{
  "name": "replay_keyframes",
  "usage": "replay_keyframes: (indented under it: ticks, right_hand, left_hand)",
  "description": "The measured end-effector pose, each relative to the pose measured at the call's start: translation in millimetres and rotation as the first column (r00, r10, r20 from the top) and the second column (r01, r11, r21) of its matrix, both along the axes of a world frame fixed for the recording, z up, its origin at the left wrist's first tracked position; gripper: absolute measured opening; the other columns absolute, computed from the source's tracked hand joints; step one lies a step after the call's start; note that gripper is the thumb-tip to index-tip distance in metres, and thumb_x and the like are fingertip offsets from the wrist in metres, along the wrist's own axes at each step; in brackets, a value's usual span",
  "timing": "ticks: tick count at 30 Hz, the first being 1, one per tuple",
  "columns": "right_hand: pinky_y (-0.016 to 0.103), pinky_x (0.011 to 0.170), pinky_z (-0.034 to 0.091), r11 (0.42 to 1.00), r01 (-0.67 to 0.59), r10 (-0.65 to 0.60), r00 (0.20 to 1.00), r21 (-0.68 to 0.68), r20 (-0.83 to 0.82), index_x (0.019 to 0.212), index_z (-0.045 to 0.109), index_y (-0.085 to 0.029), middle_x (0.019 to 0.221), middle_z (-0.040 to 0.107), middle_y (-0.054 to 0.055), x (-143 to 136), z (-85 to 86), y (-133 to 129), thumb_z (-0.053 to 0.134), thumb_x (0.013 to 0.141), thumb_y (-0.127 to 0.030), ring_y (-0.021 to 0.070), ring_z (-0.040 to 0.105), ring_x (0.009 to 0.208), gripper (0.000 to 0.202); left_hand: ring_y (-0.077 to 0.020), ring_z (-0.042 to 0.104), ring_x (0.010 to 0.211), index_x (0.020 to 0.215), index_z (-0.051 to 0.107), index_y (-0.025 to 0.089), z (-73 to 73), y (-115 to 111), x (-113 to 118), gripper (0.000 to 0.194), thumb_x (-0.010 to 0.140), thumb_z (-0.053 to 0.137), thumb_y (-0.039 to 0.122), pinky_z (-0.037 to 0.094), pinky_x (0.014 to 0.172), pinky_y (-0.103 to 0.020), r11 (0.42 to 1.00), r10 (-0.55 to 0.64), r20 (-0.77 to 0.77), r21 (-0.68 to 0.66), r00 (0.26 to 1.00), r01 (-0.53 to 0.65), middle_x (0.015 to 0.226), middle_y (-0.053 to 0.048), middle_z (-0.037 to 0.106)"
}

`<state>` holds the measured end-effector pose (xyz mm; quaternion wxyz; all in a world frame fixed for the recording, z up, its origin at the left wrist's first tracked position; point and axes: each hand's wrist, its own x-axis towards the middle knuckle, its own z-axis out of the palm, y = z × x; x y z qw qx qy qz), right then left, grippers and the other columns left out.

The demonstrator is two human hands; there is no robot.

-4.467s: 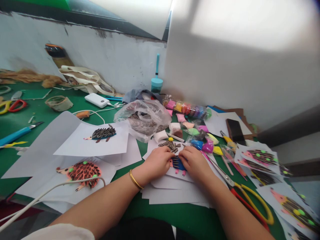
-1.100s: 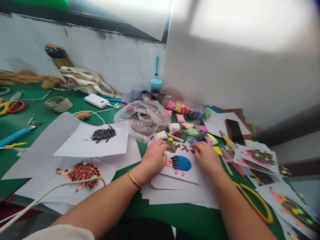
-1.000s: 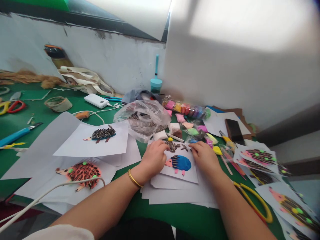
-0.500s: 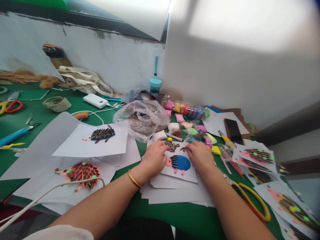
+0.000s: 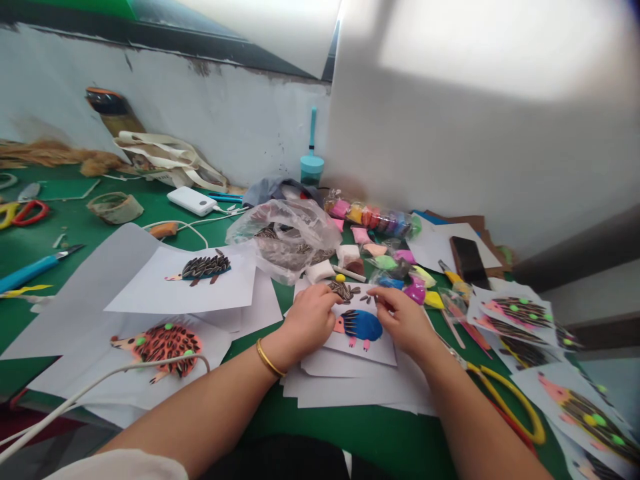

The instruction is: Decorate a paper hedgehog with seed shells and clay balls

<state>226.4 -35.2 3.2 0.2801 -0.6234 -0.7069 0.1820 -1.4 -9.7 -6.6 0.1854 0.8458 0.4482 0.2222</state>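
Note:
A hedgehog of blue clay with a pink face and feet lies on a white paper sheet; a few striped seeds stick up near its head. Above it on the sheet is a small pile of sunflower seeds, with a few loose ones to the right. My left hand rests on the sheet's left side, fingers curled in beside the pile; what they hold is hidden. At the right, my right hand has thumb and forefinger closing round a dark sunflower seed just above the hedgehog.
Behind the sheet lie a plastic bag of seeds and several clay packets. Finished hedgehog pictures lie left and right. Yellow-handled scissors lie by my right forearm. A white cable crosses the left papers.
My right hand has shifted slightly right, and its thumb and forefinger now show more clearly above the hedgehog. My left hand has barely moved.

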Motion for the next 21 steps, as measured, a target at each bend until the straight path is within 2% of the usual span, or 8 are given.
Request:
replay_keyframes:
  ticks: [3,5,8,12,15,18,21]
  right_hand:
    - [0.033,0.078,0.052,0.993,-0.012,-0.003,0.992,-0.117,-0.123,0.101,0.07,-0.022,0.096,0.073,0.005,0.9,-1.4,-3.0,0.055,0.083,-0.029,0.0207,0.067,0.086,0.024]
    - [0.034,0.078,0.054,0.982,-0.029,-0.007,0.983,-0.187,-0.184,0.099,0.07,-0.023,0.094,0.074,0.004,2.7,-2.0,-3.8,0.058,0.082,-0.032,0.0209,0.069,0.084,0.023]
    - [0.034,0.078,0.054,0.974,-0.065,0.015,0.975,-0.218,-0.223,0.098,0.07,-0.023,0.093,0.075,0.004,5.3,-0.7,-4.5,0.057,0.082,-0.031,0.0207,0.069,0.085,0.022]
    - [0.03,0.066,0.05,0.973,-0.036,0.011,0.993,-0.226,-0.115,0.084,0.068,-0.022,0.077,0.072,0.0,5.6,5.1,-5.8,0.059,0.081,-0.033,0.0184,0.065,0.072,0.015]
    - [0.027,0.06,0.046,0.972,-0.041,0.029,0.998,-0.23,-0.054,0.081,0.067,-0.022,0.073,0.069,-0.001,4.0,8.7,-6.5,0.058,0.082,-0.034,0.0163,0.061,0.066,0.016]
    - [0.028,0.061,0.044,0.965,-0.072,0.072,0.997,-0.251,-0.01,0.082,0.068,-0.022,0.075,0.069,-0.001,2.2,9.8,-6.4,0.056,0.084,-0.031,0.0161,0.06,0.067,0.015]
    - [0.03,0.071,0.046,0.971,-0.137,0.137,0.99,-0.194,-0.015,0.082,0.069,-0.022,0.084,0.069,0.002,0.2,8.2,-5.9,0.055,0.084,-0.026,0.0179,0.062,0.078,0.014]
  left_hand:
    - [-0.0232,0.058,0.101,0.106,0.069,0.023,0.0,-0.2,0.1,0.038,0.079,0.048,0.006,0.047,0.09,-0.04,1.0,-0.001,0.006,0.001,1.0,0.001,0.106,-0.006,0.063]
    - [-0.0229,0.058,0.101,0.106,0.069,0.023,-0.3,-0.3,0.3,0.037,0.079,0.049,0.006,0.047,0.09,-0.039,1.0,-0.002,0.007,0.002,1.0,0.002,0.106,-0.007,0.063]
    - [-0.0228,0.058,0.101,0.106,0.069,0.022,-0.7,-0.4,0.2,0.037,0.079,0.048,0.006,0.047,0.09,-0.039,1.0,-0.004,0.011,0.005,1.0,0.004,0.106,-0.007,0.063]
    - [-0.0229,0.058,0.102,0.105,0.07,0.022,-1.0,-0.6,-0.4,0.037,0.08,0.048,0.007,0.047,0.091,-0.039,1.0,-0.001,0.02,0.0,1.0,0.001,0.107,-0.006,0.063]
    - [-0.0227,0.058,0.102,0.105,0.07,0.022,-0.6,-0.8,-0.6,0.037,0.08,0.048,0.007,0.047,0.091,-0.038,1.0,-0.006,0.019,0.0,1.0,0.006,0.106,-0.006,0.064]
    - [-0.0223,0.058,0.101,0.104,0.07,0.022,0.2,-0.9,-0.6,0.036,0.08,0.048,0.007,0.047,0.09,-0.037,1.0,-0.01,0.015,0.003,1.0,0.01,0.105,-0.006,0.064]
    - [-0.0217,0.059,0.1,0.1,0.071,0.022,0.9,-0.9,-0.4,0.033,0.08,0.049,0.008,0.046,0.09,-0.037,1.0,-0.014,0.007,0.009,1.0,0.014,0.103,-0.006,0.065]
